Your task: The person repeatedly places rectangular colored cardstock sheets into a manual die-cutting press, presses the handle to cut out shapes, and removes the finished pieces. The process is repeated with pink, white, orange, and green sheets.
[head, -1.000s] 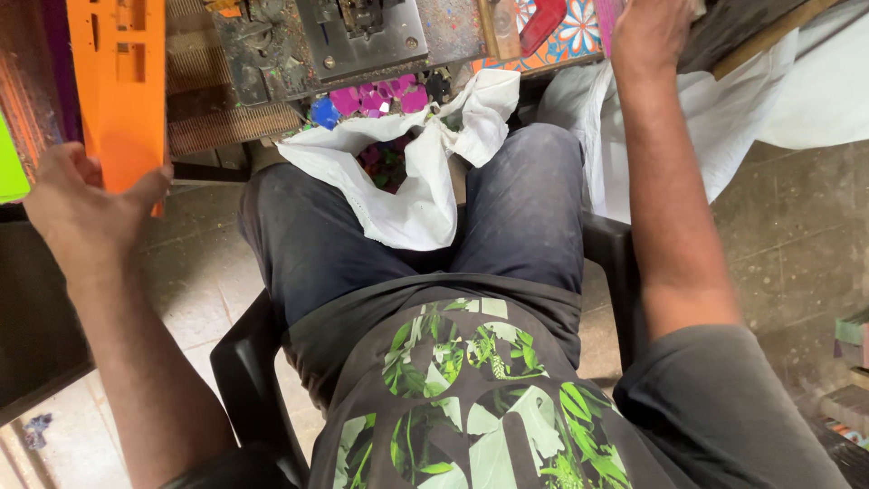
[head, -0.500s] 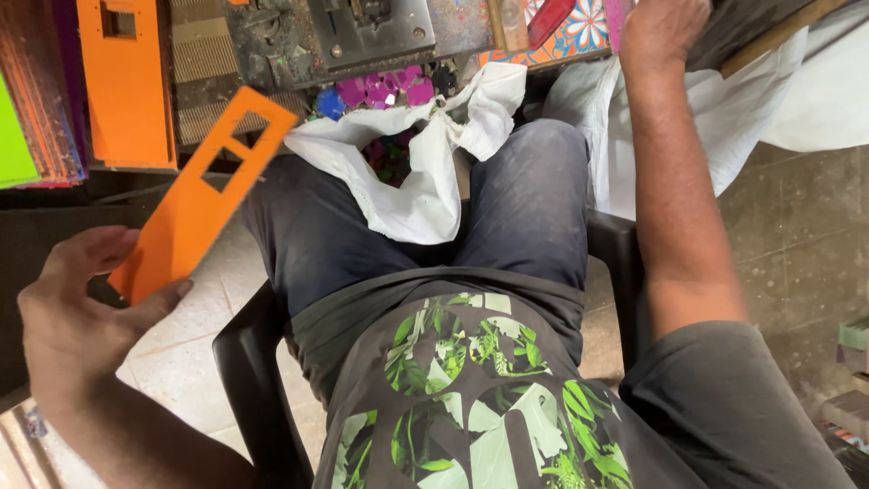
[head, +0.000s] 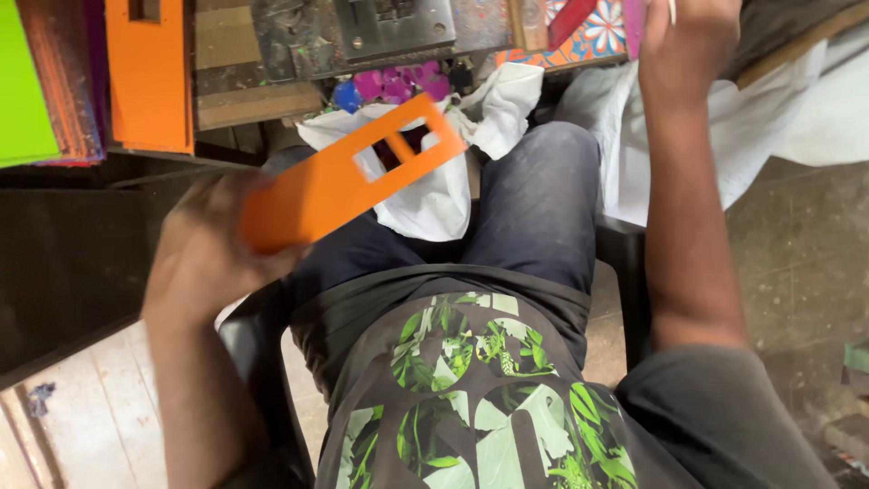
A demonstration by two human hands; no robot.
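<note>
**A:** Start at your far left: what's stacked there?

**B:** A pile of flat coloured sheets (head: pixel 36 81) stands on edge, bright green in front, darker red and purple edges behind. Just beside it a stack of orange sheets (head: pixel 149 72) leans upright with a small rectangular hole near the top. Stored on edge like that, each one probably slides out easily.

**A:** And your left hand?

**B:** Your left hand (head: pixel 204 258) is closed around the lower end of an orange die-cut card (head: pixel 353 172), fingers wrapped about it. The card tilts up to the right across your lap, its free end with the cut-out windows pointing toward the metal press (head: pixel 362 36) on the surface. Gripping it by the solid end keeps the windowed end free, I'd judge.

**A:** What's under the card?

**B:** A white cloth bag (head: pixel 434 195) lies open between your knees, with purple and blue offcuts (head: pixel 398 83) at its mouth, right beneath the press, likely to catch scraps.

**A:** Your right hand?

**B:** Your right hand (head: pixel 688 45) is raised at the top edge, near a patterned sheet with flowers (head: pixel 606 32). It's partly cropped, so I can't tell whether it grips anything.
</note>
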